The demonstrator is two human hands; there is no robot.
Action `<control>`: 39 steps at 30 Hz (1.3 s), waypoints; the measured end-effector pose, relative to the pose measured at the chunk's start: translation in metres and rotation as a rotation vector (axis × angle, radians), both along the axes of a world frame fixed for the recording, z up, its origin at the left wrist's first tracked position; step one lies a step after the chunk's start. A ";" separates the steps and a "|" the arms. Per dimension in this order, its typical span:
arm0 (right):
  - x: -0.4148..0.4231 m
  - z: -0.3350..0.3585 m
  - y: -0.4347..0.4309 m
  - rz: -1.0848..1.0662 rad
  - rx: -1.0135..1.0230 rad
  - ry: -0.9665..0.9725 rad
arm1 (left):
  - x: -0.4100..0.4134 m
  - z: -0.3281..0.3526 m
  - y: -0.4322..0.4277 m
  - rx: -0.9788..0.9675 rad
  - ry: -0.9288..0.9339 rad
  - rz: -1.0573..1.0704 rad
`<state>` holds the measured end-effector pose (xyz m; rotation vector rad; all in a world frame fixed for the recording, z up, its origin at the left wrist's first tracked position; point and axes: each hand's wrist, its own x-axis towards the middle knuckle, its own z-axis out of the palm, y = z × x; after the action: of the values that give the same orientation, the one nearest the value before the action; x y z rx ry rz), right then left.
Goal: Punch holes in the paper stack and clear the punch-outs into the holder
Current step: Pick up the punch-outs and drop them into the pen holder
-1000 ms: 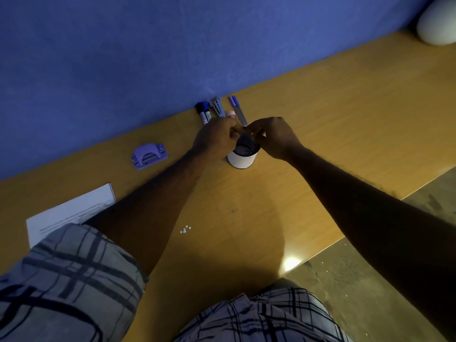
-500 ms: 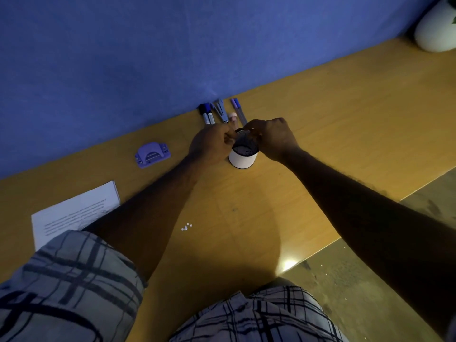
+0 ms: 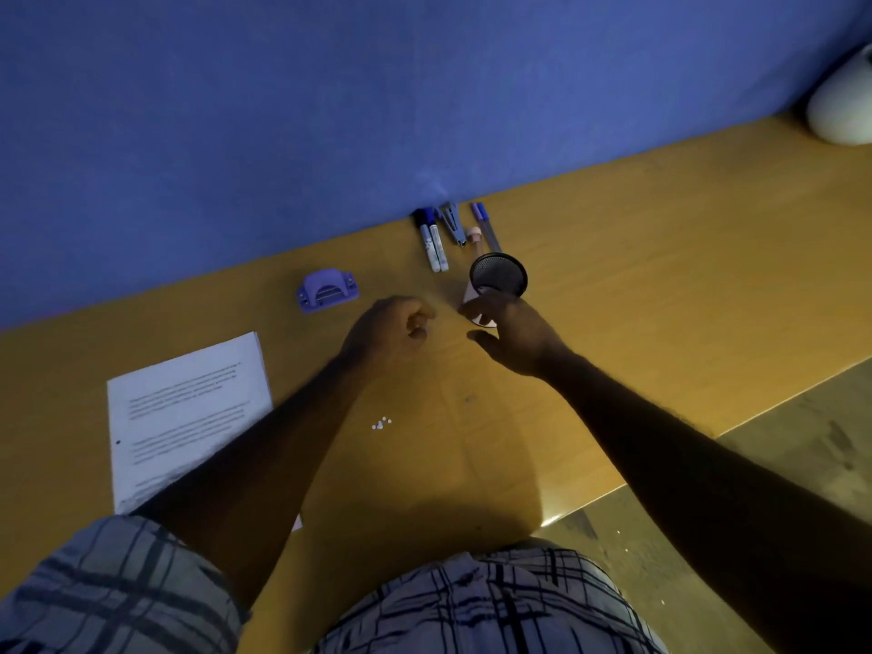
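Note:
The holder (image 3: 498,275), a black mesh cup with a white base, stands upright near the back of the desk. My right hand (image 3: 516,335) is just in front of it with fingers spread, hiding its lower part; only a sliver of white base shows between the fingers. Left of that, my left hand (image 3: 389,330) hovers over the desk with fingers curled in, and nothing shows in it. A few white punch-outs (image 3: 381,423) lie on the wood between my forearms. The purple hole punch (image 3: 327,291) sits left of my hands. The printed paper stack (image 3: 188,408) lies at the left, partly under my left forearm.
Two markers (image 3: 434,243), a stapler-like tool (image 3: 453,224) and pens (image 3: 486,226) lie against the blue wall (image 3: 330,110) behind the holder. A white rounded object (image 3: 840,110) stands at the far right. The desk's front edge (image 3: 660,469) runs diagonally on the right, floor beyond.
Both hands have drawn back from the holder's rim toward me. The right hand's fingers have spread apart and the left hand has curled shut.

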<state>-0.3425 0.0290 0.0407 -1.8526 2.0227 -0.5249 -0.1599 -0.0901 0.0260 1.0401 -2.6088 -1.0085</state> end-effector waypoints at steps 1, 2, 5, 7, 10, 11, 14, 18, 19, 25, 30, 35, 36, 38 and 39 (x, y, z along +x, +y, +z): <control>0.008 -0.003 0.003 0.014 0.020 -0.001 | 0.013 -0.005 0.003 0.009 -0.015 0.004; 0.016 -0.007 0.006 0.020 0.041 -0.012 | 0.026 -0.010 0.006 0.021 -0.025 0.011; 0.036 -0.018 0.013 0.025 0.086 -0.053 | 0.060 -0.024 0.017 0.055 -0.040 0.057; 0.050 -0.025 0.016 0.026 0.110 -0.058 | 0.079 -0.032 0.025 0.049 -0.077 0.064; 0.067 -0.035 0.019 0.044 0.147 -0.059 | 0.101 -0.044 0.036 0.057 -0.117 0.073; 0.072 -0.038 0.020 0.046 0.163 -0.056 | 0.107 -0.047 0.039 0.063 -0.133 0.076; 0.087 -0.046 0.023 0.049 0.199 -0.043 | 0.121 -0.057 0.047 0.082 -0.151 0.089; 0.103 -0.054 0.024 0.080 0.250 -0.006 | 0.129 -0.066 0.059 0.056 -0.151 0.099; 0.105 -0.056 0.024 0.078 0.258 -0.005 | 0.129 -0.067 0.062 0.041 -0.145 0.103; 0.113 -0.066 0.025 0.094 0.301 0.024 | 0.127 -0.074 0.073 0.003 -0.091 0.188; 0.116 -0.073 0.022 0.088 0.303 0.008 | 0.119 -0.075 0.072 -0.019 -0.067 0.218; 0.117 -0.077 0.015 0.106 0.269 0.005 | 0.121 -0.082 0.064 0.031 -0.042 0.198; 0.117 -0.077 0.012 0.116 0.261 0.008 | 0.123 -0.083 0.062 0.036 -0.035 0.190; 0.117 -0.078 0.007 0.137 0.248 0.011 | 0.126 -0.085 0.061 0.043 -0.033 0.165; 0.117 -0.078 0.003 0.146 0.241 0.004 | 0.126 -0.085 0.060 0.045 -0.036 0.160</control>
<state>-0.2254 0.0323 -0.0376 -1.8356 1.8428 -0.2263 -0.0334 -0.0301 -0.0594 1.2663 -2.4932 -1.0233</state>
